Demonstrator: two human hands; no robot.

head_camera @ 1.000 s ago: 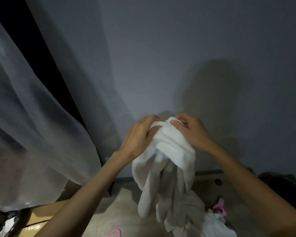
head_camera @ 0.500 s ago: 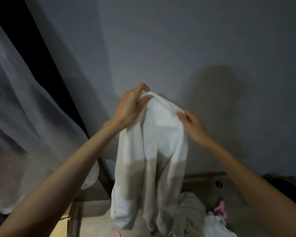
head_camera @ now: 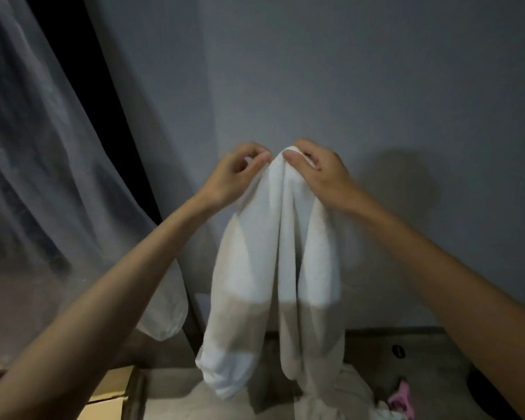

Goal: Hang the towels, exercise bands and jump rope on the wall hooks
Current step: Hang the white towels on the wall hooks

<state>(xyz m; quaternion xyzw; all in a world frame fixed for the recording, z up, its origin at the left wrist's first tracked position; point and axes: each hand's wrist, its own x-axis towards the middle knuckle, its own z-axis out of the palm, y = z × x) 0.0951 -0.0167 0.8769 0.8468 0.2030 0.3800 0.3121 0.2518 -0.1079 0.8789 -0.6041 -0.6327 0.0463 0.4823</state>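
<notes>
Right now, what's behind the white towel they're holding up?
Grey wall shows all around the white towel, held at its top by the left hand and right hand. Any hook behind it is covered.

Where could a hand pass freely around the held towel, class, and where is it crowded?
Free: bare wall above both hands. Crowded: curtain at left, cloth pile and pink item below the towel.

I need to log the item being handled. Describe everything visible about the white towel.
The white towel looks like soft terry cloth, plain and unpatterned. It is gathered at its top, pinched there by the left hand and the right hand in front of the grey wall. It hangs straight down in long vertical folds, its lower part in shadow. No hook is visible.
</notes>
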